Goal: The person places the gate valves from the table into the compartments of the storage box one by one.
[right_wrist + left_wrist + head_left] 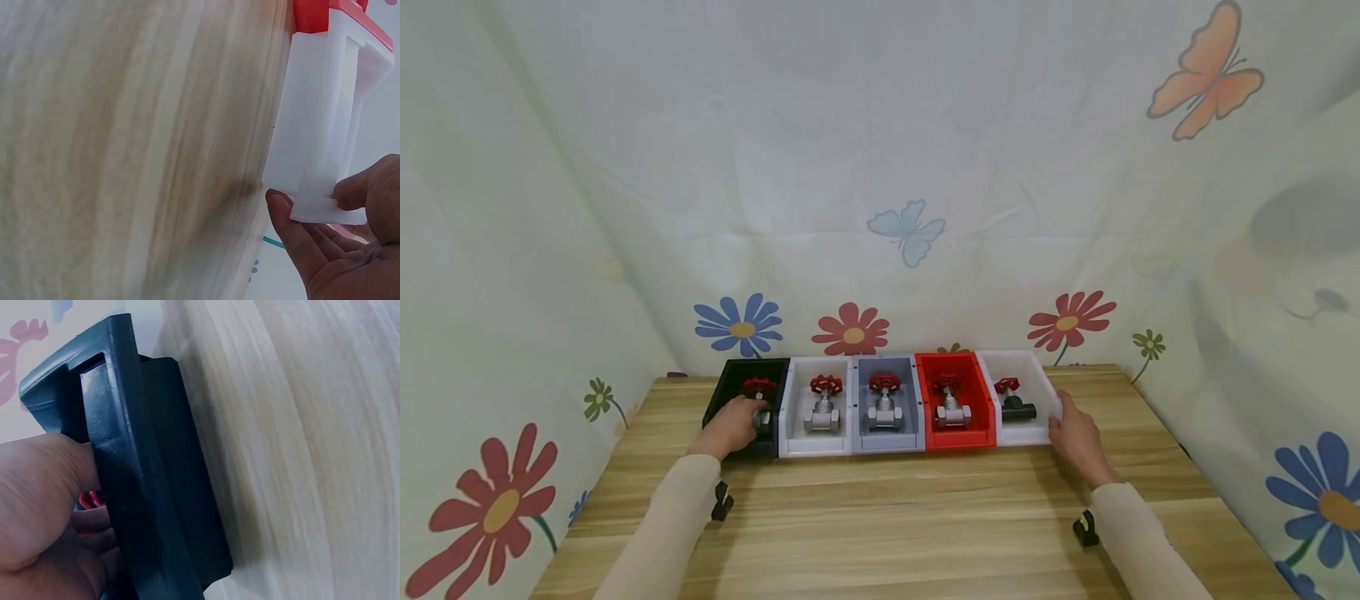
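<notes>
My left hand (733,425) reaches into the black bin (721,392) at the row's left end, fingers curled at a metal gate valve (763,422) with a red handwheel. In the left wrist view the front wall of the black bin (147,481) hides the fingertips, and a bit of red handwheel (91,500) shows between thumb and fingers. At the other end, my right hand (1078,437) pinches the side wall of a white bin (1033,375), thumb inside and fingers outside. That bin holds a black valve (1018,408) with a red handwheel.
Between the end bins stand a white bin (793,379), a grey bin (865,379) and a red bin (973,392), each with a silver valve, red handwheel on top. All stand side by side on a wooden table (895,525), against a flower-printed curtain (880,283).
</notes>
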{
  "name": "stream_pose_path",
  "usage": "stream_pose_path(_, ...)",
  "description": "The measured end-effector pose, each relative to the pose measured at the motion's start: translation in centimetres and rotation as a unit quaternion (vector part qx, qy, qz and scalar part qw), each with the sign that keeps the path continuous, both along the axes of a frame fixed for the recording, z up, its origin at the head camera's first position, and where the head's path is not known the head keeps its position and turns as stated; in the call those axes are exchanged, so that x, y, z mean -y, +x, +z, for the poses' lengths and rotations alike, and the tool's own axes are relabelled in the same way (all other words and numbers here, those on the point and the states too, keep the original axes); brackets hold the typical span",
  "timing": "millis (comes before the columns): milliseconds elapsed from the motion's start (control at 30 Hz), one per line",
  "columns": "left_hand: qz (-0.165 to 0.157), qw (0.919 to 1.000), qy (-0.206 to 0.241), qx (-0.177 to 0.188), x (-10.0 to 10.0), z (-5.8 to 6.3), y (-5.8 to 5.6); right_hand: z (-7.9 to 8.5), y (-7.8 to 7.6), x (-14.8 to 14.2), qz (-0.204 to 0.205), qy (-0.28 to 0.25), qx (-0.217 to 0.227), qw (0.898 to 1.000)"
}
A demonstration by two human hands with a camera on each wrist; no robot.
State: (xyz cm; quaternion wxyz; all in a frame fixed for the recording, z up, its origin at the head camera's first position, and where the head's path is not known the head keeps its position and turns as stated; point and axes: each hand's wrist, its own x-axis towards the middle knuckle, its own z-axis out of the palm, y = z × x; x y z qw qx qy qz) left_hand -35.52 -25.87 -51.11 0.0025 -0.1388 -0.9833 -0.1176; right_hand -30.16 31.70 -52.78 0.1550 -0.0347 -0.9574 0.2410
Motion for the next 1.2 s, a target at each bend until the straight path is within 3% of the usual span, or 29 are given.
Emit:
stream_pose_path(200, -0.008, 0.9999, -0.003, -0.009, 0.2, 0.6, 0.2, 0.0, -0.1, 0.1, -0.003, 0.000, 0.005, 1.000)
stream_pose_path(933, 0.010, 0.9985, 0.004, -0.054, -0.2, 2.2, 1.7, 0.7, -1.3, 0.2, 0.010, -0.011, 0.032, 0.999)
stream_pose_path(1200, 0.006, 0.9978, -0.003, -0.066, -1.3, 3.2, 2.5, 1.6, -1.0, 0.6, 0.025, 0.000, -0.022, 0.999)
